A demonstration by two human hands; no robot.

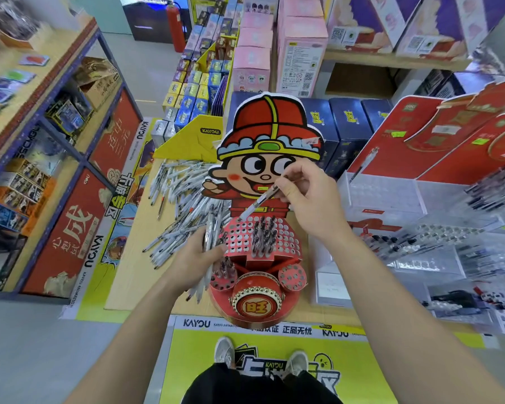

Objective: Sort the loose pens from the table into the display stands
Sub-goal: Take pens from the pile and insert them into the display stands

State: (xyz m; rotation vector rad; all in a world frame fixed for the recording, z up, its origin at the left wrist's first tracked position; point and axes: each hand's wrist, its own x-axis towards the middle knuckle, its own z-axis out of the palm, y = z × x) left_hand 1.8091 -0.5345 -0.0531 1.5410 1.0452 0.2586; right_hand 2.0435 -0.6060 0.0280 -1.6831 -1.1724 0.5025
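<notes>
**early going: one pen at the holes, a heap left to sort**

the right hand (306,196) pinches a single pen (260,201) between thumb and fingertips. the pen's tip slants down and to the left of those fingers, just above the back-left holes of the red stand (290,243). i cannot tell whether it has entered a hole. the left hand (197,253) has its fingers curled round a bundle of pens (209,237), held upright just beside the stand's left edge. below the right fingers a small cluster of dark pens (263,233) stands in the middle holes. a few more sit in the little cup (223,269) just right of the left fingers. most holes look empty. beyond the left fingers a big heap of loose pens (178,196) lies on the table (134,258). my read: only a small share is sorted, with most of the work ahead.
</notes>
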